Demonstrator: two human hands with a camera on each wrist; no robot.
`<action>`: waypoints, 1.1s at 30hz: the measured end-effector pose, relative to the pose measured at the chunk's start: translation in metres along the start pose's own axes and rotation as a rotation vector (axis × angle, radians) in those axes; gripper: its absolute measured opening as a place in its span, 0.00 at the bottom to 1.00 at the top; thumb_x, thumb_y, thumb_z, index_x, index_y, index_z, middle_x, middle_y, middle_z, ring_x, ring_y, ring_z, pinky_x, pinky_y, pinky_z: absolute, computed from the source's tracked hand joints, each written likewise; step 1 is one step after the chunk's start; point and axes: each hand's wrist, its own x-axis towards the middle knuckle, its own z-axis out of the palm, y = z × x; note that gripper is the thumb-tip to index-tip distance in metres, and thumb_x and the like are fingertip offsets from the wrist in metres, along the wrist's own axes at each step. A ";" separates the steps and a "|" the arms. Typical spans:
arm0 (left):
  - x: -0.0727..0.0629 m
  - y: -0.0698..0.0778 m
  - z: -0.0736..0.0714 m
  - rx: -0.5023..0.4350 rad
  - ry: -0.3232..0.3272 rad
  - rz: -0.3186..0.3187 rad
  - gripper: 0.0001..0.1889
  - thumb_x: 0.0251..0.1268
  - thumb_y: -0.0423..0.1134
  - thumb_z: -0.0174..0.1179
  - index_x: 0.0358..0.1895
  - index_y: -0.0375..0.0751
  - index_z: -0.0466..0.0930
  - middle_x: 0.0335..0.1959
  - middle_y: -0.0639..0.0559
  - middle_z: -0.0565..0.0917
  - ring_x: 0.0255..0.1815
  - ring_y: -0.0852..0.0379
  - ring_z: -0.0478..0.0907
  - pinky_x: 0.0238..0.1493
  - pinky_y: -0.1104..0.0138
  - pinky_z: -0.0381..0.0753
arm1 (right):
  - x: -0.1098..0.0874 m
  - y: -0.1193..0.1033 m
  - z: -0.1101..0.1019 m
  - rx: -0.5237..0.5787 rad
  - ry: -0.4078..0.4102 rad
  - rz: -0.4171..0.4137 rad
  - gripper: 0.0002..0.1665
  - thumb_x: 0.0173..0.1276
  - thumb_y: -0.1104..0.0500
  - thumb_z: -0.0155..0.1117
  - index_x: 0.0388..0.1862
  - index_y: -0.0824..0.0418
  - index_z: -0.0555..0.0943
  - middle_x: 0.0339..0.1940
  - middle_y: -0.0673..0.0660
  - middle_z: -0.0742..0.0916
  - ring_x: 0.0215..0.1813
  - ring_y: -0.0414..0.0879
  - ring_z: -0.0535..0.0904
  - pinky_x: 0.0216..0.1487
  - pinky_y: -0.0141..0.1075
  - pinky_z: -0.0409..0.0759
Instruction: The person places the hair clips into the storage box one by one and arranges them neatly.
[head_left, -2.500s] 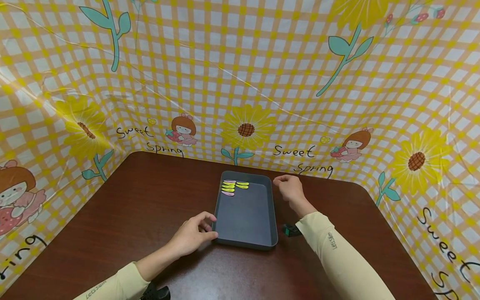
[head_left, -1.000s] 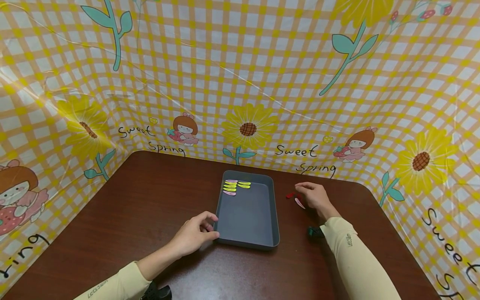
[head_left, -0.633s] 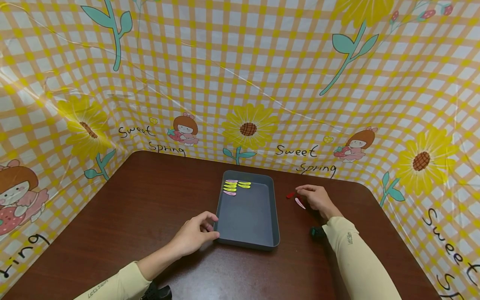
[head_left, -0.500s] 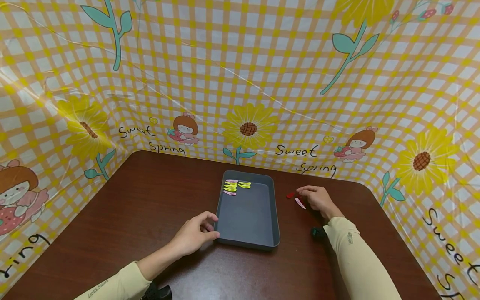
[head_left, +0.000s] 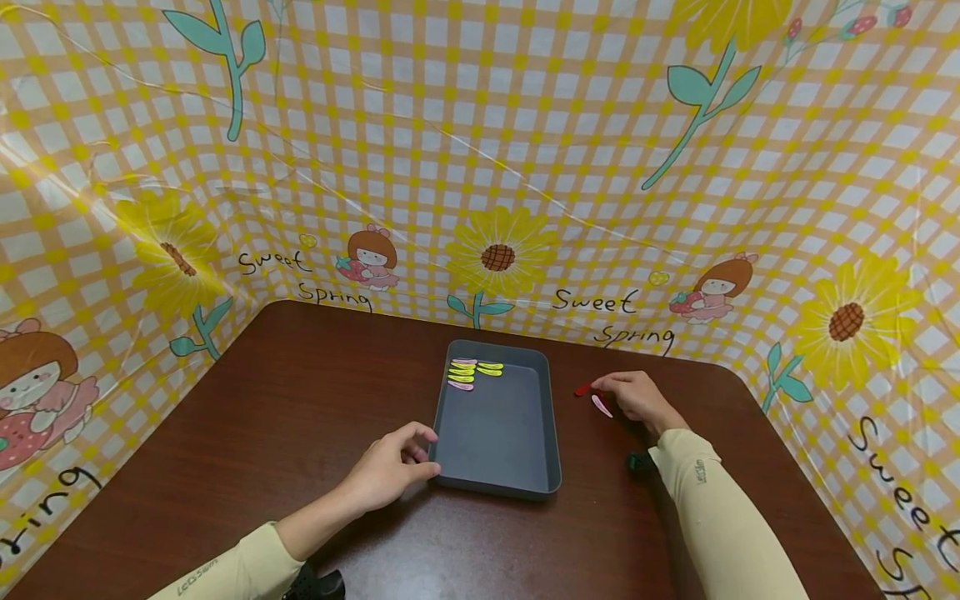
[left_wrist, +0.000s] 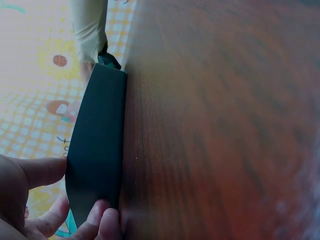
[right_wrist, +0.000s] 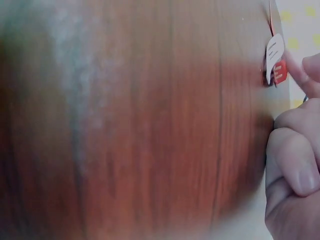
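Note:
A dark grey rectangular tray (head_left: 495,433) lies on the brown table. Several yellow hair clips (head_left: 462,372) and pink hair clips (head_left: 461,386) sit inside its far left part, most in one column, with two more yellow hair clips (head_left: 491,369) beside it. My left hand (head_left: 390,467) rests against the near left corner, thumb and fingers spread on the outer walls (left_wrist: 97,145). Right of the tray, my right hand (head_left: 636,398) reaches down to a red hair clip (head_left: 582,390), fingertips at it; whether they pinch it is unclear. A pink hair clip (head_left: 602,407) lies below those fingers.
A patterned yellow check cloth (head_left: 495,150) walls in the table at the back and sides. Black straps with devices (head_left: 318,583) are on the wrists. The brown tabletop (head_left: 315,375) extends left of the tray.
My right hand has moved right from the tray's far right edge to the loose hair clips, then sunk slightly lower over them. The left hand and tray have kept their places.

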 end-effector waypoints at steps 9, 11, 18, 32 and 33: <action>0.000 0.000 0.000 -0.001 -0.001 -0.003 0.19 0.61 0.42 0.71 0.54 0.44 0.79 0.35 0.52 0.81 0.34 0.57 0.77 0.33 0.63 0.75 | -0.002 -0.002 0.001 -0.078 0.037 0.015 0.19 0.77 0.57 0.54 0.56 0.68 0.82 0.09 0.41 0.63 0.12 0.37 0.54 0.15 0.30 0.58; 0.000 0.000 0.000 -0.004 0.001 -0.003 0.19 0.61 0.42 0.72 0.53 0.44 0.79 0.35 0.52 0.81 0.34 0.57 0.77 0.33 0.63 0.75 | -0.002 -0.002 0.000 -0.078 0.045 0.021 0.19 0.77 0.56 0.54 0.55 0.68 0.83 0.09 0.41 0.64 0.12 0.37 0.54 0.15 0.31 0.58; -0.001 0.001 0.000 -0.006 -0.002 -0.004 0.19 0.61 0.41 0.71 0.54 0.44 0.79 0.35 0.52 0.81 0.34 0.57 0.77 0.33 0.63 0.75 | -0.006 0.001 -0.005 -0.066 0.020 0.008 0.20 0.78 0.56 0.54 0.57 0.69 0.81 0.10 0.41 0.65 0.12 0.36 0.55 0.15 0.30 0.58; -0.001 0.003 -0.001 -0.015 -0.009 -0.014 0.19 0.61 0.41 0.71 0.54 0.44 0.79 0.35 0.52 0.81 0.33 0.56 0.77 0.32 0.63 0.75 | -0.011 0.012 -0.017 -0.055 -0.046 0.035 0.21 0.71 0.62 0.60 0.61 0.69 0.79 0.10 0.42 0.65 0.13 0.38 0.55 0.16 0.31 0.58; -0.002 0.002 -0.001 -0.015 -0.009 -0.014 0.19 0.61 0.41 0.71 0.54 0.44 0.79 0.35 0.52 0.81 0.33 0.56 0.77 0.32 0.63 0.75 | -0.012 0.012 -0.017 -0.065 -0.048 0.036 0.22 0.71 0.63 0.61 0.61 0.69 0.79 0.11 0.42 0.65 0.13 0.38 0.55 0.16 0.31 0.58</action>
